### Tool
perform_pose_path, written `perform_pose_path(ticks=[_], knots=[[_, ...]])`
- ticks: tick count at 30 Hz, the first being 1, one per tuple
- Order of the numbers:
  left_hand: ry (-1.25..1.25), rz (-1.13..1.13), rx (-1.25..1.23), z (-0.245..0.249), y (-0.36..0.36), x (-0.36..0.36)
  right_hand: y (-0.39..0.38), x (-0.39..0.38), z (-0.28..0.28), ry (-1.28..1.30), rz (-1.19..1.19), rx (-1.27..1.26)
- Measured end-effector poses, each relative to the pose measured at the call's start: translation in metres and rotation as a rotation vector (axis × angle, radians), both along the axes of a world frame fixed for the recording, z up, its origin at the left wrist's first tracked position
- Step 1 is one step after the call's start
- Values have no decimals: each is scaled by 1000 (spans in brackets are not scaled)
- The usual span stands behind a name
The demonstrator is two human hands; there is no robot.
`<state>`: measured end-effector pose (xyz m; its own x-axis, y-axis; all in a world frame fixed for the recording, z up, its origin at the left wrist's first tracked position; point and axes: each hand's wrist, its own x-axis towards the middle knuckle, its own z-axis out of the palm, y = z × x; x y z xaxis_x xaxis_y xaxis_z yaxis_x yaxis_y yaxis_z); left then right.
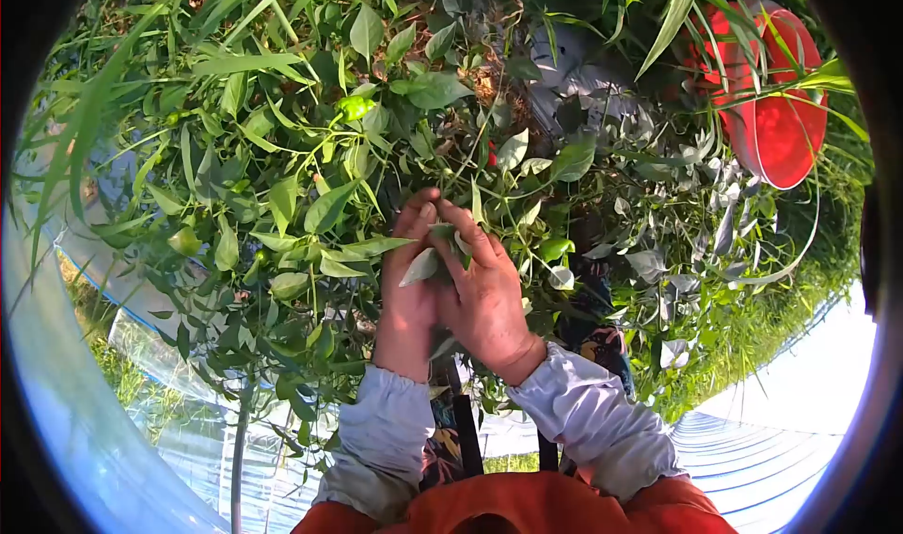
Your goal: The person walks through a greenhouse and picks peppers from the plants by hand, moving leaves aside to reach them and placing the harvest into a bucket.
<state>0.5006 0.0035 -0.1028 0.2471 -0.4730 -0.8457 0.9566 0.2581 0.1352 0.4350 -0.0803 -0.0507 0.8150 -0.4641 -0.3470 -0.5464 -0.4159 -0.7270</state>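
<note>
Plastic sheeting (85,421) curves down the left edge of my view, pale blue and white. Beside it the plant (282,158) fills most of the frame with green leaves. I can pick out a green pepper (183,240) low on its left side and a second pepper (356,108) higher up. At centre the left hand (409,285) and right hand (484,299) are pressed together, side against side, both pushed into the foliage. Their fingers meet around a pale leaf (420,267) and some thin stems. I cannot tell whether either hand is clamped on anything, since leaves cover the fingertips. Grey sleeves (381,435) run from the wrists to an orange garment (527,506) at the bottom. Just above the hands a red spot (491,154) shows among the leaves, too small to identify. At upper right a red bucket (781,125) sits well apart from the hands, partly behind grass blades.
</note>
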Motion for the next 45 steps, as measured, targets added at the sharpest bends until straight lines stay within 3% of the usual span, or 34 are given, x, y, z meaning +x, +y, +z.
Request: perform_pose_path(ticks=[6,9,12,13,16,17,20,24,25,26,28,30,32,35,38,40,43,45], knots=[[-6,-111,153,15,-20,3,6,0,13,87,-352,163],[-90,-158,126,-3,-5,-6,8,-6,13,90,-296,120],[-80,-240,143,5,-4,-6,-10,-6,41,196,-399,324],[-56,-227,164,14,-14,-10,-16,-14,44,137,-375,216],[-9,-269,141,17,-10,-21,-32,-46,53,198,-541,525],[11,-165,237,14,-12,-25,-39,-54,57,272,-727,837],[-42,-203,287,5,-8,-17,-40,-78,41,334,-658,945],[-85,-154,244,5,-9,-21,-55,-52,53,234,-438,-137],[-44,-122,261,5,-9,-20,-59,-51,57,146,-401,-272],[-3,-87,275,6,-10,-19,-59,-44,58,83,-413,-236],[32,-53,267,7,-12,-19,-50,-29,53,92,-446,114],[24,-56,230,9,-12,-20,-35,-33,30,273,-195,92],[4,-26,218,2,-8,-21,-22,-31,16,460,-263,297],[-23,-54,213,-1,-5,-24,-17,-16,14,426,-346,195],[-46,-81,175,-6,3,-25,-16,-16,5,514,-241,88],[-45,-9,130,-6,1,-27,-18,-20,-3,512,-312,216],[-64,-109,194,6,-7,-24,-30,-24,-6,526,-489,574],[-39,-95,182,8,-9,-26,-36,-25,-4,509,-529,623]])
